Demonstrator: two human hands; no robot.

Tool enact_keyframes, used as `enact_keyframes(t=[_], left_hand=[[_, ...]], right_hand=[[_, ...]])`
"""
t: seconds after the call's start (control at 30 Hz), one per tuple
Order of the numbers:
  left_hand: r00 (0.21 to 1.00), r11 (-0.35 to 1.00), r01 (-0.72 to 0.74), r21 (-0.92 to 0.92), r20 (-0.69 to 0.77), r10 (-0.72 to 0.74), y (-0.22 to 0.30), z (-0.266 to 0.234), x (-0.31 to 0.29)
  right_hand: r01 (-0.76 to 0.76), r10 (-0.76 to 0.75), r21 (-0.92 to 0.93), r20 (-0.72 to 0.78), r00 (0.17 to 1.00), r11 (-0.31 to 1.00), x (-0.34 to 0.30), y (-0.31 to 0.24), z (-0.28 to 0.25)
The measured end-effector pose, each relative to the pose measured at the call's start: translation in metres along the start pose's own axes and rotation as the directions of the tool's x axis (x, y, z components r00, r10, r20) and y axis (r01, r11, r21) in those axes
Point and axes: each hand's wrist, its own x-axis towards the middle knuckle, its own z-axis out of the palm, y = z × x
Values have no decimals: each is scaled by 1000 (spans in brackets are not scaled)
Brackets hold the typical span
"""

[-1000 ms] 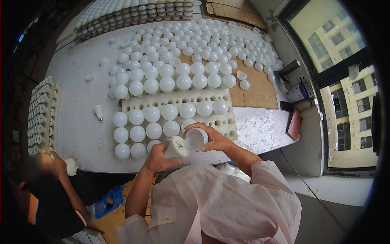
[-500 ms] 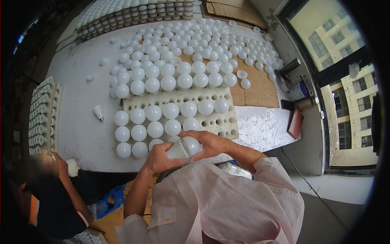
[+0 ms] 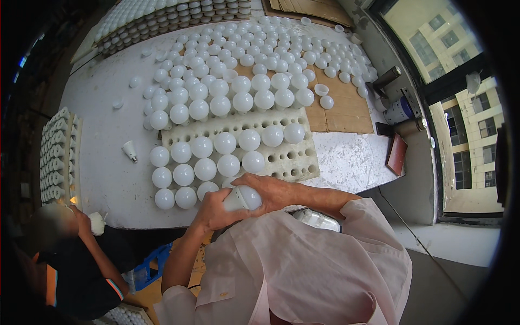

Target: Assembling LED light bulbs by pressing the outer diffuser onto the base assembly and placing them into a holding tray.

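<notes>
Close to my body, over the table's near edge, I hold a white light bulb point(image 3: 247, 197) lying sideways. My left hand point(image 3: 215, 209) is closed around its tapered housing. Against the rounded cover end, my right hand point(image 3: 272, 190) is wrapped, with part of that cover hidden by its fingers. Cover and housing now meet with no visible gap. Just beyond my hands is a pale foam tray point(image 3: 290, 157) with rows of holes. White-domed bulbs point(image 3: 205, 169) stand in its near rows, and further bulbs point(image 3: 242, 101) fill rows at its far side.
Many loose white covers point(image 3: 260, 49) spread over cardboard point(image 3: 344, 105) at the back. A lone bulb housing point(image 3: 129, 151) lies left of the tray. Stacked trays point(image 3: 168, 24) stand far left. Another person's hand point(image 3: 82, 221) is at the lower left. A window borders the right side.
The cover, tilted with a gap at the housing half a second ago, now sits against it. My right hand has shifted farther around the cover.
</notes>
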Motion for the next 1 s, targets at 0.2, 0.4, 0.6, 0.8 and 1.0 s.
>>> enact_keyframes(t=[0.2, 0.4, 0.6, 0.8, 1.0], left_hand=[[999, 971, 32, 235, -38, -23, 11, 4, 6], [998, 986, -17, 168, -55, 26, 17, 2, 9], [999, 994, 15, 106, 27, -18, 31, 1, 10], [1000, 999, -26, 23, 14, 26, 27, 3, 9], [994, 982, 54, -181, 107, -35, 12, -2, 14]], right_hand=[[68, -92, -109, -232, 968, 992, 5, 13, 10], [321, -352, -144, -391, 851, 936, 12, 14, 13], [583, -602, -196, -440, 667, 788, 16, 15, 14], [578, -543, -65, -441, 715, 813, 13, 8, 12], [534, -476, -23, -485, 733, 845, 15, 7, 12]])
